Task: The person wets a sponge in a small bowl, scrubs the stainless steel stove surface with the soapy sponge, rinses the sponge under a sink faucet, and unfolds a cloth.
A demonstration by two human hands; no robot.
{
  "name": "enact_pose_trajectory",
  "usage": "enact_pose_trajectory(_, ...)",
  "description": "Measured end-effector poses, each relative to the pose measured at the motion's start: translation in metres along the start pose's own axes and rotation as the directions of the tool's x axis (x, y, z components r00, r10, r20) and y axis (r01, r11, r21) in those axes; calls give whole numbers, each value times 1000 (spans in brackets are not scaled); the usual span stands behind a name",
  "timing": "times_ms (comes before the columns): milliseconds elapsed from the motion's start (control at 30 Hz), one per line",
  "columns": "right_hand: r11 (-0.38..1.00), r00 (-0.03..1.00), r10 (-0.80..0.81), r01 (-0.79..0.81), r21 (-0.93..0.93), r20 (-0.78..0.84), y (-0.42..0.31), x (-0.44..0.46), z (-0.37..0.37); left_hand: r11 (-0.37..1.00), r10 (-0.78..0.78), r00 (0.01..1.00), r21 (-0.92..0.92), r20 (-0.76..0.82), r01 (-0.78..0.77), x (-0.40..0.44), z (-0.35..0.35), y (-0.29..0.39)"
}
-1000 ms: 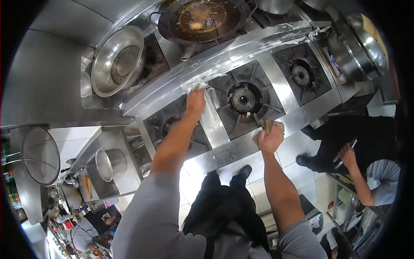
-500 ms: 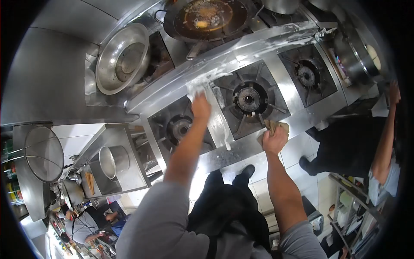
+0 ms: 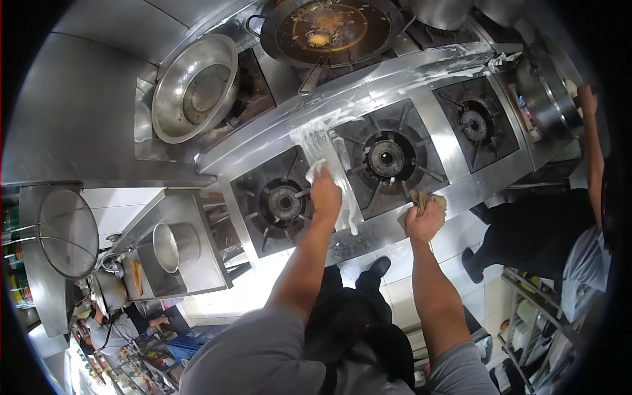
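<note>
The left hand is grasping a white cloth on a soapy metal strip near mid-frame.

The strip is running from upper centre down and slightly right, the left hand lying nearer; right of centre, the right hand is gripping a brown cloth at the stove front. The hands are partly hiding both cloths; the white one's outline is blurring into foam.

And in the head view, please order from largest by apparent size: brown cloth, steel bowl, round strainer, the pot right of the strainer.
1. Steel bowl
2. Round strainer
3. Pot
4. Brown cloth, partly covered by the right hand
</note>
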State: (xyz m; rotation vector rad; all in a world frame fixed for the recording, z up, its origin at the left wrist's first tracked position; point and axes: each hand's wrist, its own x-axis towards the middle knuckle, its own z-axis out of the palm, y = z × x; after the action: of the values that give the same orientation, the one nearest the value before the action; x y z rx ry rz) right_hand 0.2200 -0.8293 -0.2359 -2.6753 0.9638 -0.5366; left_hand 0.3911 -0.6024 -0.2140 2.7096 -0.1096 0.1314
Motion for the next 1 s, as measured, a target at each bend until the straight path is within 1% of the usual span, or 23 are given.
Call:
enact_pose_trajectory(67, 1000, 1000, -5, 5, 13, 10, -1, 0, -5, 1000, 28, 1000, 4, -13, -28, 5, -6, 3)
enact_pose_trajectory(133, 999, 1000, -16, 15, 35, 10, -4, 2, -7, 1000, -7, 982, -23, 190, 12, 68, -11, 4)
enact_pose_trajectory(167, 1000, 1000, -14, 14, 26, 6, -4, 3, -7, 979, 205, 967, -24, 149, -204, 101, 5, -9)
enact_pose_trajectory(200, 1000, 1000, -10, 10, 15, 5, -3, 2, -6, 912, 408, 906, -18, 114, -409, 126, 19, -25)
enact_pose_trajectory(233, 1000, 1000, -10, 10, 16, 6, -3, 3, -5, 913, 408, 906, -17, 114, -408, 138, 13, -38)
enact_pose_trajectory(300, 1000, 1000, -16, 16, 23, 6, -2, 2, -4, 816, 577, 767, -206, 281, -539, 153, -15, -80)
enact_pose_trajectory(367, 999, 1000, -21, 21, 40, 4, -1, 3, -4, 830, 547, 760, -107, 352, -548, 135, -75, -131)
enact_pose_trajectory(400, 998, 1000, -15, 15, 57, -5, -2, 4, -4, 835, 535, 792, -41, 295, -549, 123, -86, -185)
enact_pose_trajectory(433, 998, 1000, -12, 13, 63, -5, -2, 6, -5, 815, 564, 774, -45, 289, -577, 119, -105, -234)
enact_pose_trajectory(467, 998, 1000, -10, 10, 68, -3, -3, 7, -7, 898, 373, 849, 84, 373, -431, 108, -135, -258)
enact_pose_trajectory(500, 997, 1000, -4, 4, 72, 2, -4, 5, -7, 895, 376, 845, 89, 380, -438, 107, -140, -259)
enact_pose_trajectory(567, 1000, 1000, 12, -13, 12, 21, 1, 0, 1, 945, 253, 881, 91, 400, -313, 103, -150, -258)
enact_pose_trajectory(600, 1000, 1000, -7, 7, 3, -21, 2, -1, 2, 903, 406, 838, -19, 365, -429, 107, -132, -244)
enact_pose_trajectory(633, 1000, 998, -31, 31, -7, -63, 0, -1, 3, 836, 545, 779, -125, 309, -535, 114, -107, -204)
enact_pose_trajectory(700, 999, 996, -52, 51, -13, -74, -3, -5, 3, 797, 600, 740, -150, 302, -585, 130, -80, -140)
enact_pose_trajectory(733, 999, 999, -29, 29, -26, -28, -1, -6, 2, 807, 588, 751, -158, 301, -569, 134, -76, -154)
enact_pose_trajectory(767, 999, 1000, -11, 12, -38, 11, -1, -2, 3, 788, 614, 728, -182, 305, -589, 139, -73, -168)
enact_pose_trajectory(833, 999, 999, -41, 41, -31, -3, -3, 2, 4, 760, 649, 702, -225, 293, -609, 137, -95, -212)
enact_pose_trajectory(867, 998, 993, -64, 62, -23, -98, -4, 4, 6, 755, 656, 701, -243, 279, -609, 129, -123, -247)
enact_pose_trajectory(900, 997, 980, -79, 78, -16, -184, -5, 1, 6, 837, 547, 788, -151, 283, -527, 114, -141, -282)
enact_pose_trajectory(933, 992, 962, -126, 129, -4, -242, -2, 2, 6, 893, 439, 834, -60, 333, -446, 101, -162, -304)
enact_pose_trajectory(967, 992, 967, -121, 126, 9, -225, -7, 2, 2, 898, 425, 836, -46, 346, -438, 86, -168, -317)
enact_pose_trajectory(1000, 998, 986, -65, 67, 5, -155, -12, 4, -3, 956, 247, 904, 63, 349, -286, 65, -166, -326)
